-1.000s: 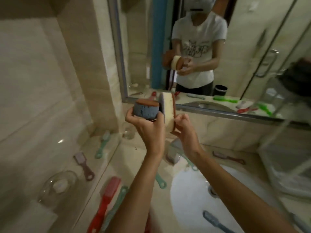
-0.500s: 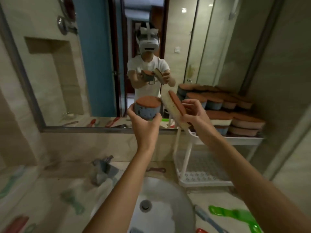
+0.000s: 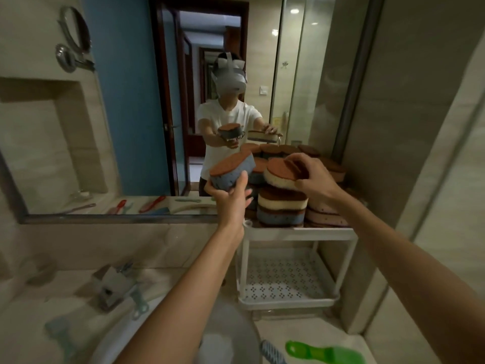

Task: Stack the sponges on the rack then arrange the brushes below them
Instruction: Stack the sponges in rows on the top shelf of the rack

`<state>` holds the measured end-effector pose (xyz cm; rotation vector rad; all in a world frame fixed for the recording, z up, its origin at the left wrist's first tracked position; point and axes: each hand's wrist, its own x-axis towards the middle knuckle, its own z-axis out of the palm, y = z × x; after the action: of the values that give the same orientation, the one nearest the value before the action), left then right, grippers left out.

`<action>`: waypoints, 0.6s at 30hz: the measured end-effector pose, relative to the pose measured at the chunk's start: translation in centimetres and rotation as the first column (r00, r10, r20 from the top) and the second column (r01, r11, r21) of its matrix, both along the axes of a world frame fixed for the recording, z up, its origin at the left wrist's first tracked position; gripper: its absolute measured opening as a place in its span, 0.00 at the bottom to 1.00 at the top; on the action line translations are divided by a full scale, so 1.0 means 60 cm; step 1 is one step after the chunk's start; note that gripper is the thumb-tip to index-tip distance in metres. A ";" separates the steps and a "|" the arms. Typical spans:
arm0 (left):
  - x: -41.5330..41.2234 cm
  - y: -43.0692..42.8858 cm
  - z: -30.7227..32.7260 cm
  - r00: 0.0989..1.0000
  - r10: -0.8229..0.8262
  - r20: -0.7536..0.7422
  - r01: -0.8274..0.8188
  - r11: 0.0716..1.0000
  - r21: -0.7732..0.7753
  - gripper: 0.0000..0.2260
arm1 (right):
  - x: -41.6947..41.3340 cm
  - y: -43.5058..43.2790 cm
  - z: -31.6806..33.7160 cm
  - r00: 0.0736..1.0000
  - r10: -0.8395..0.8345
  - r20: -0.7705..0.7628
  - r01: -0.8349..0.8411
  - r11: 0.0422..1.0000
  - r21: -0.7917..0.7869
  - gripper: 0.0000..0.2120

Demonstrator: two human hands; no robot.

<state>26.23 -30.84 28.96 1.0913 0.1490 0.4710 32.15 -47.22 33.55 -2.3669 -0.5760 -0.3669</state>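
Head view: rack (image 3: 301,233) top shelf holds stacked sponges (image 3: 282,206).

sponges (image 3: 282,206): porous foam, rough matt tops | rack (image 3: 299,233): smooth white plastic | brush (image 3: 324,352): glossy green plastic

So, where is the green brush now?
Head view, bottom right: the green brush lies on the counter beside the sink, in front of the white rack.

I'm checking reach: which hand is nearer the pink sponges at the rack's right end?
Right. The right hand hovers just above the pink sponges, gripping a cream sponge; the left hand holds a blue sponge farther left, beyond the middle stack.
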 end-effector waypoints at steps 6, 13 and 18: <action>0.032 -0.009 -0.018 0.999 -0.031 -0.026 0.031 0.999 -0.017 0.33 | 0.012 0.012 -0.016 0.999 0.008 0.052 0.002 0.984 -0.180 0.28; 0.052 -0.013 -0.037 0.993 -0.114 -0.036 0.113 0.993 -0.017 0.31 | 0.016 0.005 -0.032 0.998 -0.014 0.061 0.026 0.981 -0.193 0.32; 0.053 -0.015 -0.038 0.992 -0.120 -0.029 0.119 0.993 -0.027 0.31 | 0.020 0.004 -0.041 0.996 0.002 0.092 0.017 0.979 -0.203 0.26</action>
<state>29.40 -31.72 26.70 1.0768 0.1153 0.3442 33.34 -46.98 31.07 -2.5593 -0.6760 -0.4399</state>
